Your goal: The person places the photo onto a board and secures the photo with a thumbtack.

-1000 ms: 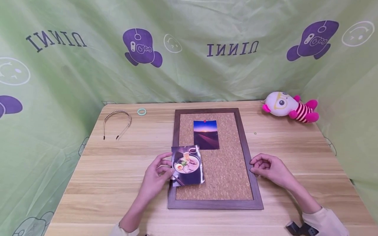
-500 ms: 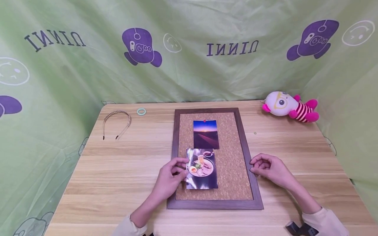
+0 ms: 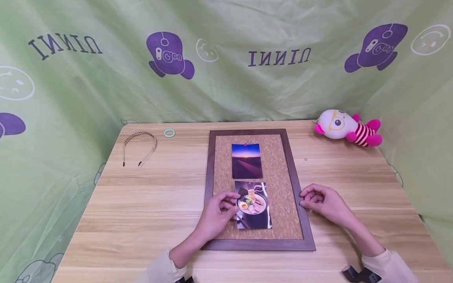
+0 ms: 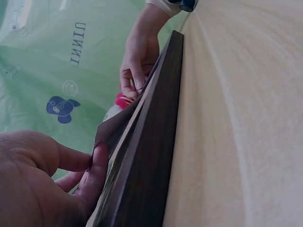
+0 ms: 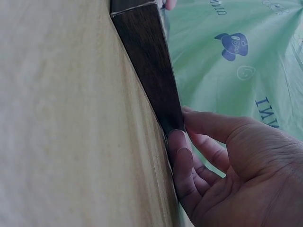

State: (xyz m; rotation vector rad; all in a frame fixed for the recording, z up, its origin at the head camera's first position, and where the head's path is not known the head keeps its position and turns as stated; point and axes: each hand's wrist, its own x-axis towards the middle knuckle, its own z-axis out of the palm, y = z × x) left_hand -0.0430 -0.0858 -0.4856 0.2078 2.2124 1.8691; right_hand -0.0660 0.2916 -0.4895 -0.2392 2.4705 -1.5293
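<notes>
A cork board [image 3: 283, 212] with a dark wood frame lies on the table. Pinched at its left edge by my left hand [image 3: 217, 214], a photo of a ramen bowl [image 3: 253, 204] is held over the lower middle of the cork. In the left wrist view that photo [image 4: 113, 127] tilts up from the board, thumb and fingers on its edge. Above it on the cork is a sunset photo [image 3: 246, 163] with a red pushpin [image 3: 245, 144] at its top. My right hand [image 3: 325, 202] grips the frame's right side, thumb on top and fingers curled against the outer edge.
At the back left of the table [image 3: 141, 204] lie a beaded headband [image 3: 140, 135] and a mint-green ring [image 3: 169, 133]. A pink and white plush toy [image 3: 348, 127] lies at the back right. A tiny ring-like piece [image 3: 306, 159] sits right of the board. Green printed curtains surround the table.
My left hand has carried the ramen photo rightward and slightly nearer to me, from the frame's left side to below the sunset photo. The right hand has stayed on the frame.
</notes>
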